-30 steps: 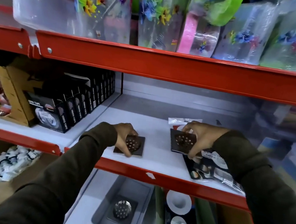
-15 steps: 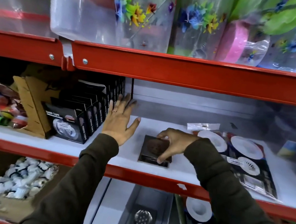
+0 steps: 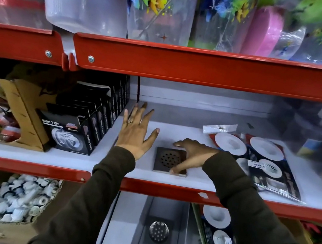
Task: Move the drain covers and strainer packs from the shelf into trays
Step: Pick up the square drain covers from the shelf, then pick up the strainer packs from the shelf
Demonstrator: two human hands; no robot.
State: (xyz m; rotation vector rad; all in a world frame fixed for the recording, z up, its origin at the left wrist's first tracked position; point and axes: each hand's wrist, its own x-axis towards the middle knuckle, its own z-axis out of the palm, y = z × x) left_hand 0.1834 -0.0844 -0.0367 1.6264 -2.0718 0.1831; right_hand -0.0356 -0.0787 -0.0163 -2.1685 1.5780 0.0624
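- On the shelf [image 3: 175, 130], the right hand [image 3: 191, 156] pinches the square drain cover [image 3: 168, 160]; the left hand [image 3: 136, 134] hovers empty, fingers spread.
- Pick-up step, judged; next, lift clear and lower into the grey tray [image 3: 142, 228] below.

Two arms are being shown reaching in from the near edge, and both are being covered by long sleeves of one dark, brownish-olive garment. The fabric is looking soft and matte, with loose folds being formed along the forearms and no print, stripe or button being seen on it. Each sleeve is being ended at the wrist by a plain, slightly gathered cuff. The left hand [image 3: 135, 134] and the right hand [image 3: 191, 156] are being left bare, with no gloves being worn. A thin band ring [image 3: 130, 121] is being worn on one finger of the left hand. No watch or bracelet is being seen at either cuff.
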